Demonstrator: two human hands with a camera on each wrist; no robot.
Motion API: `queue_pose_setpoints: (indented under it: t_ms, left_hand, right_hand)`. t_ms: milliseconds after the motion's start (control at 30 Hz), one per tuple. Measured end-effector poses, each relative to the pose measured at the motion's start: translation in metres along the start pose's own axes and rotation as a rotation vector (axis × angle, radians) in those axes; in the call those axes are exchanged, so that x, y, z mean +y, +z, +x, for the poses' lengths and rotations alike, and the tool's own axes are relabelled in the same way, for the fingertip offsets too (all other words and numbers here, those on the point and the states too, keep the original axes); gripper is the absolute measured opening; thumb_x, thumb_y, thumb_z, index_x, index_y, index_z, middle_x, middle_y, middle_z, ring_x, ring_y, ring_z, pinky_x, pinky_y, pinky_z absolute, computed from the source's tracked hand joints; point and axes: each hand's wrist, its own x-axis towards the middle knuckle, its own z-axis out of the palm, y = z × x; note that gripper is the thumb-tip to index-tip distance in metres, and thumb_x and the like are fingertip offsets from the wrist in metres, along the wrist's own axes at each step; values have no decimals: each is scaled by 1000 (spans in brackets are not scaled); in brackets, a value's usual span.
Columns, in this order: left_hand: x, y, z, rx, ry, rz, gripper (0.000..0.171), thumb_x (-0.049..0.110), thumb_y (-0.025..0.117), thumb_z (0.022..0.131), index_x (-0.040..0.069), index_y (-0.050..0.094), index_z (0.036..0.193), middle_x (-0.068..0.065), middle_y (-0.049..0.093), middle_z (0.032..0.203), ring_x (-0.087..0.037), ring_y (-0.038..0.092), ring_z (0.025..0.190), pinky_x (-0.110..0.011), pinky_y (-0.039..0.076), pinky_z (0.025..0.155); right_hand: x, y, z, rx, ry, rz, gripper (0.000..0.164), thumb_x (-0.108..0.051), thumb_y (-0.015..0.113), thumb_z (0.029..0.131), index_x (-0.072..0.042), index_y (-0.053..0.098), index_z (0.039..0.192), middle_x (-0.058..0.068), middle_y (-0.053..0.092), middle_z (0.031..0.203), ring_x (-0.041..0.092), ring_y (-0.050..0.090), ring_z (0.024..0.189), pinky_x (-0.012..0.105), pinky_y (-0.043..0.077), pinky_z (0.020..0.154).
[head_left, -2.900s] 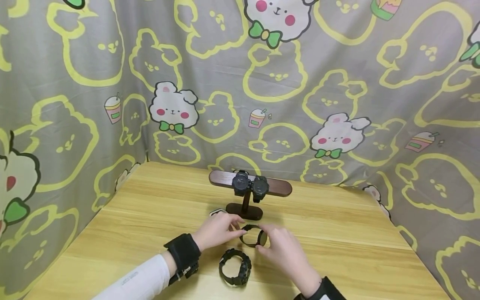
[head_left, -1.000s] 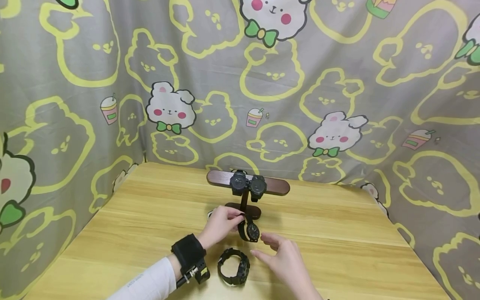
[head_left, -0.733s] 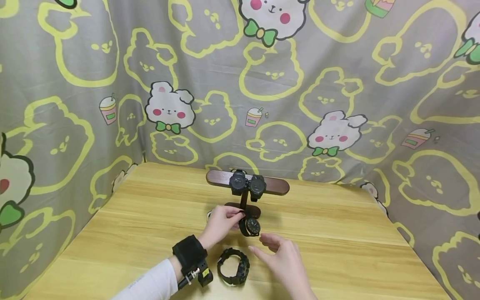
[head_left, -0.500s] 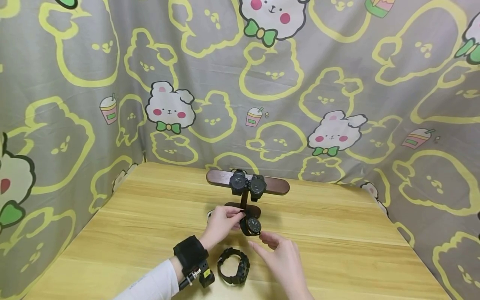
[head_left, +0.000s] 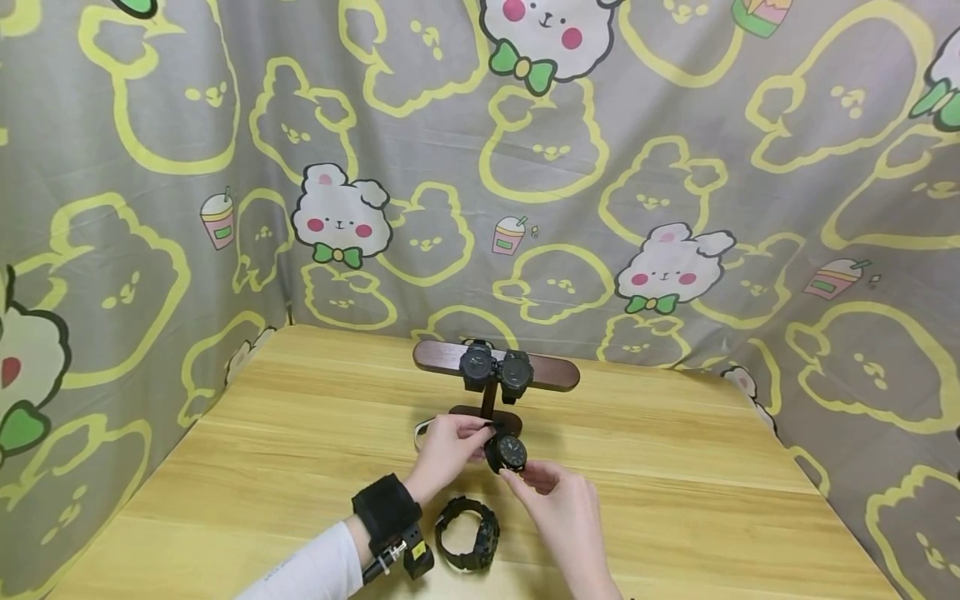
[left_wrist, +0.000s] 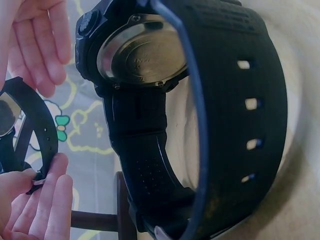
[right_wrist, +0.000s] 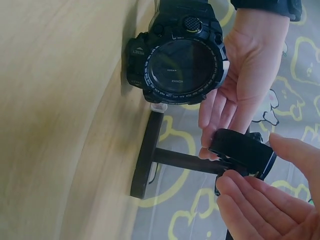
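In the head view my left hand (head_left: 444,450) pinches the strap of a black wristwatch (head_left: 512,452), its round dial turned toward me, just in front of the stand's base. My right hand (head_left: 564,515) has thumb and fingertips at the lower right edge of that watch. The left wrist view shows the left fingers (left_wrist: 47,205) pinching the strap's buckle end, while the right hand (left_wrist: 42,45) is above the case. Thumb and fingers of the right hand (right_wrist: 270,205) close round the watch (right_wrist: 242,152) in the right wrist view.
A dark wooden watch stand (head_left: 555,372) carries two black watches (head_left: 477,364) side by side. Another chunky black watch (head_left: 487,537) stands on the wooden table (head_left: 675,483) between my forearms. A pale-edged object (head_left: 422,432) shows partly behind my left hand. Patterned curtain (head_left: 420,125) surrounds the table.
The watch has been moved up toward the stand and turned so its dial faces me. My right hand came off it, then returned to its lower edge. The left hand kept hold.
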Motion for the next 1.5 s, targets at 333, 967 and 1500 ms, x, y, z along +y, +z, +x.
queue_pose_setpoints:
  t_ms: [333, 967, 1500]
  left_hand:
    - [1, 2, -3, -17, 9, -13, 24, 11, 68, 97, -7, 75, 111, -26, 78, 100, -35, 78, 75, -40, 66, 68]
    - [-2, 10, 3, -153, 16, -34, 25, 4, 65, 97, -14, 70, 113, -31, 75, 107, -32, 78, 77, -28, 65, 68]
    - [3, 8, 4, -221, 44, 12, 27, 11, 66, 100, -7, 71, 119, -26, 77, 108, -32, 79, 90, -31, 66, 77]
  right_hand:
    - [1, 3, 1, 13, 16, 26, 19, -26, 86, 82, -9, 82, 90, 4, 82, 82, 12, 78, 73, 24, 60, 69]
    - [1, 11, -9, 256, -107, -23, 16, -19, 90, 78, -8, 81, 85, 7, 81, 81, 22, 79, 74, 36, 65, 69]
    - [8, 13, -11, 411, -234, -79, 20, -11, 92, 72, -4, 81, 87, 11, 81, 81, 26, 79, 71, 37, 63, 66]
